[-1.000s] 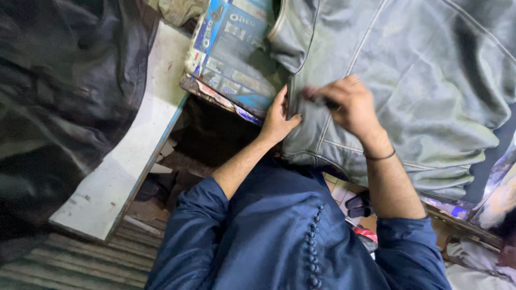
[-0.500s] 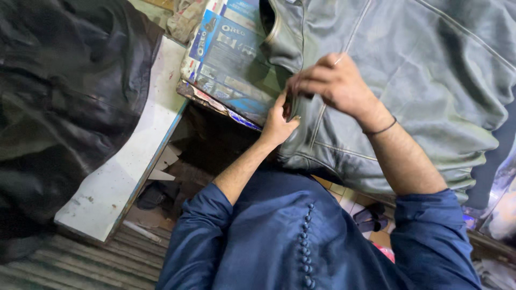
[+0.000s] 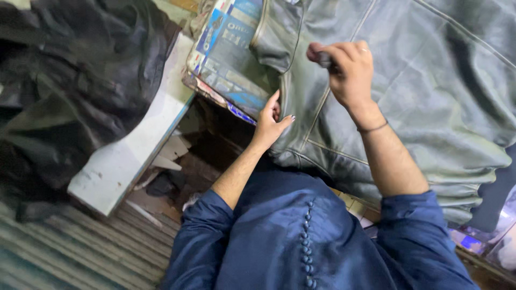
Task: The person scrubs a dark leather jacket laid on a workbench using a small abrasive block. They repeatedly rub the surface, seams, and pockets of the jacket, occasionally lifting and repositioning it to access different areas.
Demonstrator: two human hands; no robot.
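Up close, the right hand (image 3: 349, 67) has its fingers pressed together, pinching 1 small dark thing I can't make out, raised just above the grey-green leather jacket (image 3: 408, 91). The left hand (image 3: 271, 121) lies spread, pressing the jacket's front edge near the printed cardboard (image 3: 228, 53). By the look of it, the work is midway. Rightward, the jacket offers open room; leftward, black leather (image 3: 70, 80) crowds the white board (image 3: 134, 150).

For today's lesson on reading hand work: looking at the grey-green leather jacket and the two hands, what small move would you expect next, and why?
Probably the right hand comes back down to the jacket's front edge. It is raised above the jacket, pinching something small and dark that I cannot identify, while the left hand lies flat on that edge, holding it down.
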